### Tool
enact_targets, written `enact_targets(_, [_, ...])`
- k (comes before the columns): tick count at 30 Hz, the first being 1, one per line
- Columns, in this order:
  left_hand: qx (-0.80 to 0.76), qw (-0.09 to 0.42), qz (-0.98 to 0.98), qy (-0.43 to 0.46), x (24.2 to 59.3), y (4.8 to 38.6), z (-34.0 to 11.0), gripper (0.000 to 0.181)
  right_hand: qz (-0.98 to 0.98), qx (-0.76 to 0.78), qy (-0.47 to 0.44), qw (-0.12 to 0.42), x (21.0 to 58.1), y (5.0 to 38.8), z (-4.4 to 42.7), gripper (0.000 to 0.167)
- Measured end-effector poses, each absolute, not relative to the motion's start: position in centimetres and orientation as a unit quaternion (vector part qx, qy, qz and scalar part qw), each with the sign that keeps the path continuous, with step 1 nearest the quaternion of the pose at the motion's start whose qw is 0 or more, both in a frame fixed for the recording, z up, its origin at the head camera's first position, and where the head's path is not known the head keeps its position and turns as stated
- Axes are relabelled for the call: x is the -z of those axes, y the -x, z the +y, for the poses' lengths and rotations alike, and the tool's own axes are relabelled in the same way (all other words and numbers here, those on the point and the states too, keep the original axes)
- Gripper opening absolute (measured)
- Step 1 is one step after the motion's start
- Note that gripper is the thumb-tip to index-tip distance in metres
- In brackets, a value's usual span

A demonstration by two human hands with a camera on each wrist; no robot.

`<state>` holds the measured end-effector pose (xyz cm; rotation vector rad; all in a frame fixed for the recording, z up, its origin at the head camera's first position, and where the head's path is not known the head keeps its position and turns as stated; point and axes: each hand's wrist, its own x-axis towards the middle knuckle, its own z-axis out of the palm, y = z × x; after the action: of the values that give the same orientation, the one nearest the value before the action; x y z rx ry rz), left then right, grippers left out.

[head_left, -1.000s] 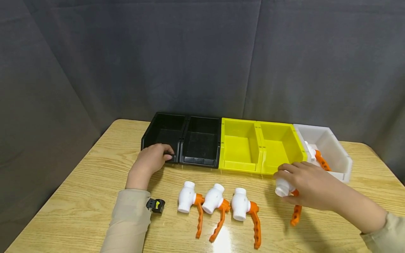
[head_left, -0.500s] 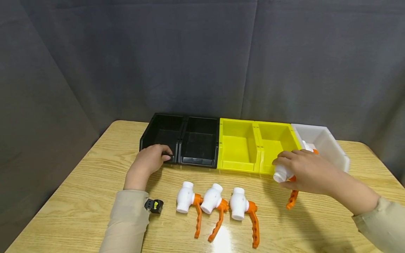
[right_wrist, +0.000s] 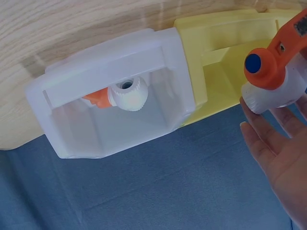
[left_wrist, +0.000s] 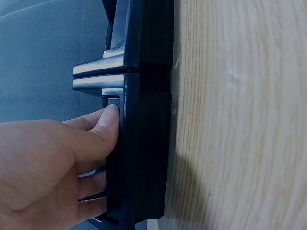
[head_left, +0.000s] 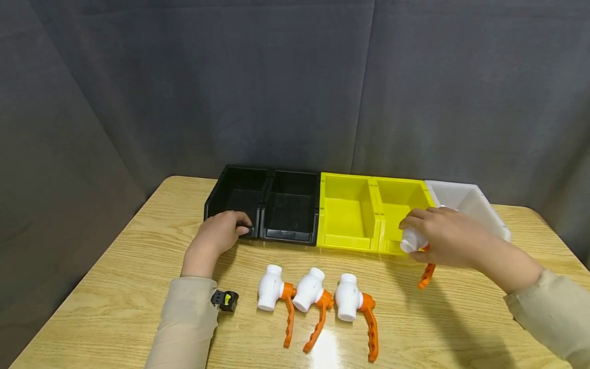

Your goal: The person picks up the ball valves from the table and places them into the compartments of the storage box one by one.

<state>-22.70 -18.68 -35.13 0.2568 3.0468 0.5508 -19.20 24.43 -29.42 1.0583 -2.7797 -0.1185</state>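
Observation:
My right hand (head_left: 449,238) holds a white ball valve (head_left: 412,241) with an orange lever handle. It is raised above the table in front of the right yellow bin (head_left: 407,214). In the right wrist view, the fingers lie along the valve's white body, with the orange handle (right_wrist: 272,67) toward the camera. My left hand (head_left: 219,233) pinches the front lip of the leftmost black bin (left_wrist: 144,158), thumb outside and fingers behind. Three similar valves lie in a row on the table: a left one (head_left: 271,288), a middle one (head_left: 310,290) and a right one (head_left: 349,297).
A second black bin (head_left: 291,236), a left yellow bin (head_left: 348,242) and a white bin (head_left: 479,205) complete the row. Inside the white bin lies another valve (right_wrist: 132,96). A small black device (head_left: 226,300) sits at my left cuff. A dark curtain (head_left: 295,87) hangs behind.
My right hand has moved up and away from me with the valve, nearer the right yellow bin. My left hand stays on the black bin.

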Motion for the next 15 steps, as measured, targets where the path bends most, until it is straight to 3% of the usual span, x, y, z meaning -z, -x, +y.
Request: enact_targets(15, [-0.176,0.021,0.981,-0.079,35.0,22.6,-18.5,0.019,-0.934,0.063,-0.347,0.053,28.7,21.5,23.6,0.043])
